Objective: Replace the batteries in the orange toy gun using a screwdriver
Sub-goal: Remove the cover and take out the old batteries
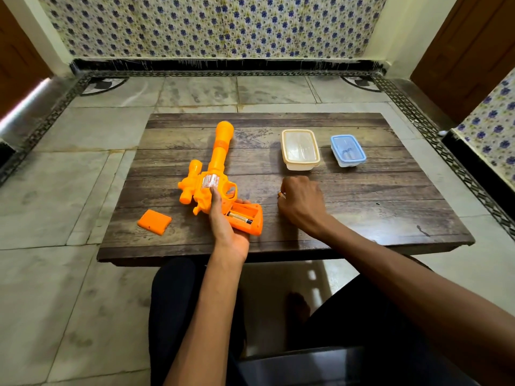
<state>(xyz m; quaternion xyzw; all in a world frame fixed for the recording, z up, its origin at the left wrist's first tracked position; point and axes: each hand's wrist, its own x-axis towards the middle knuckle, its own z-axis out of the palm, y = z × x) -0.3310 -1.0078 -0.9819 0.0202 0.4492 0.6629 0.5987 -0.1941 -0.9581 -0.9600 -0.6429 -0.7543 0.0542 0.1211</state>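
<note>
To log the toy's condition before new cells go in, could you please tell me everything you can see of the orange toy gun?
The orange toy gun looks like moulded plastic: long barrel flaring at the muzzle, side scope, clear ribbed cylinder, trigger guard. It lies on its side on the wooden table, muzzle away from the person. The grip's battery compartment is open, a battery showing inside. The left hand holds the grip, thumb along the body.

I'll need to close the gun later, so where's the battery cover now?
In the head view the cover lies flat on the table, near its front-left corner, just left of the gun and the left hand holding it.
</note>
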